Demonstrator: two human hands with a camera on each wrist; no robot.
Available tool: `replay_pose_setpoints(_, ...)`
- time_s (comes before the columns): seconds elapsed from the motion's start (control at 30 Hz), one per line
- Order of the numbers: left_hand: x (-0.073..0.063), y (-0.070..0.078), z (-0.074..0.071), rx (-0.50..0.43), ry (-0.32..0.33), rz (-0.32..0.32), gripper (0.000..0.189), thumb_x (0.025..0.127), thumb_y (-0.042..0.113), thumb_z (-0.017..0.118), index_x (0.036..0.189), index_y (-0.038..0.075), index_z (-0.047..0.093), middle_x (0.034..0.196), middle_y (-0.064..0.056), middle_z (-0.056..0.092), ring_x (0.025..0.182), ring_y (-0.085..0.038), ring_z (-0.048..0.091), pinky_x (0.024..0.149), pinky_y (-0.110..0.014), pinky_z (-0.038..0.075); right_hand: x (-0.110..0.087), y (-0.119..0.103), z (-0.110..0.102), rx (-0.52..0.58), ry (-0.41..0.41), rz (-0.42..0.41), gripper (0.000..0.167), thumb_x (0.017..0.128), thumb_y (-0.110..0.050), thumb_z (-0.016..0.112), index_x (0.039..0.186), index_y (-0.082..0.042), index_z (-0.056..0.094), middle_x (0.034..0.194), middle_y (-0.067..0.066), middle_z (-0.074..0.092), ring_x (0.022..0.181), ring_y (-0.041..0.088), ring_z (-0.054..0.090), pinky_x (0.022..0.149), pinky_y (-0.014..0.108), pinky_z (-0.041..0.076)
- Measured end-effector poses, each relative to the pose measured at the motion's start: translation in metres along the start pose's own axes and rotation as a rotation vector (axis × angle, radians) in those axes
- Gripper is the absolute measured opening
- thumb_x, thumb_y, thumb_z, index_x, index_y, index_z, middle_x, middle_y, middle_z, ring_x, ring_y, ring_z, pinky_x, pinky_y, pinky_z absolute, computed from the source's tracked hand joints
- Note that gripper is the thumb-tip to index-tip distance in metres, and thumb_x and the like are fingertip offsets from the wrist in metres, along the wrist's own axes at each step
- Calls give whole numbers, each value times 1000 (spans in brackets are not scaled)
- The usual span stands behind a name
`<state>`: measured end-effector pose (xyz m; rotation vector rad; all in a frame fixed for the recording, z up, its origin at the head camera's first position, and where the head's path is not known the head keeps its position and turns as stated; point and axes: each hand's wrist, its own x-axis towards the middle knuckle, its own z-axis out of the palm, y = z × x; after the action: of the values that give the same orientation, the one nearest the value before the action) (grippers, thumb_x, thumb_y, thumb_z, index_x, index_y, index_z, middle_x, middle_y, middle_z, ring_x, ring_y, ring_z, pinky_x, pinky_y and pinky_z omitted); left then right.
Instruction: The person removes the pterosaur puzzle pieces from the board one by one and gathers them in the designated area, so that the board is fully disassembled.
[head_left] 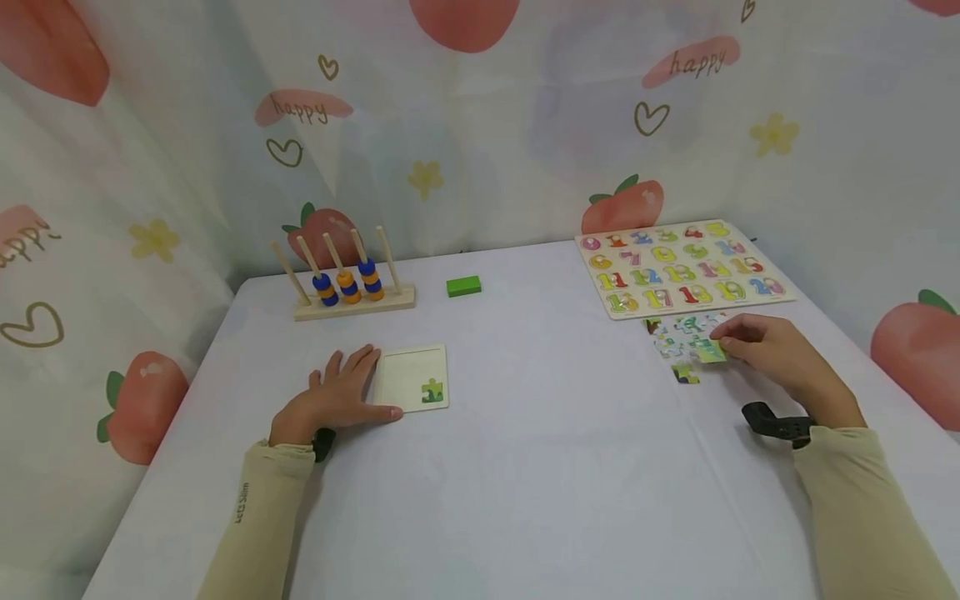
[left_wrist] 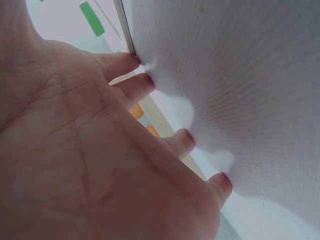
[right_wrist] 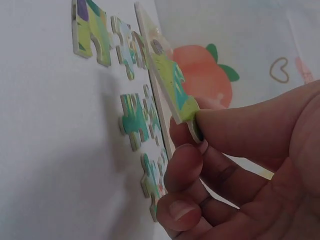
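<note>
My left hand (head_left: 337,396) rests on the table with its fingers spread, steadying the left side of a square wooden puzzle tray (head_left: 401,371); the thumb lies along the near edge. One green jigsaw piece (head_left: 432,390) sits in the tray's near right corner. On the right, my right hand (head_left: 783,362) pinches another jigsaw piece (right_wrist: 172,85), green and teal, between thumb and fingers. It is held tilted above the table in the right wrist view. Several loose jigsaw pieces (right_wrist: 134,120) lie flat beneath and beside it, one green-and-dark piece (head_left: 686,373) nearest me.
Behind the loose pieces lies a wooden number board (head_left: 630,306) with colourful numerals. A bead-counting rack (head_left: 356,307) with blue and orange rings stands at the back left. A green block (head_left: 463,287) lies between them. A printed curtain (head_left: 495,125) hangs behind the white table.
</note>
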<state>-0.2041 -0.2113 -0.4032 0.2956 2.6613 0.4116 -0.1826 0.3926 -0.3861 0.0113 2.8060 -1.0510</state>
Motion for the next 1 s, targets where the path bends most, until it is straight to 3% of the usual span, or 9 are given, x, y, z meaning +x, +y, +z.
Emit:
replay_pose_setpoints(0.43, -2, 3, -3, -2, -6, -13, 119, 89, 66, 76, 170, 2, 18, 177, -20, 11, 158, -58, 1, 119, -80, 5, -4, 16, -10, 29, -91, 34, 29, 109, -13, 63, 126, 10, 62, 108, 14, 67, 86, 22, 57, 69, 31, 48)
replay_pose_setpoints(0.6, -1, 4, -2, -7, -9, -14, 119, 88, 65, 77, 170, 2, 18, 177, -20, 12, 158, -58, 2, 119, -80, 5, -2, 19, -8, 25, -116, 49, 29, 108, -14, 65, 124, 10, 64, 101, 10, 67, 86, 21, 57, 69, 30, 48)
replay_pose_setpoints(1.0, 1, 1, 0, 10, -1, -10, 120, 88, 67, 77, 170, 3, 19, 177, -20, 12, 157, -59, 2, 118, -81, 7, 0, 21, -7, -9, -83, 33, 31, 108, -15, 65, 125, 12, 63, 100, 12, 66, 87, 24, 58, 68, 28, 49)
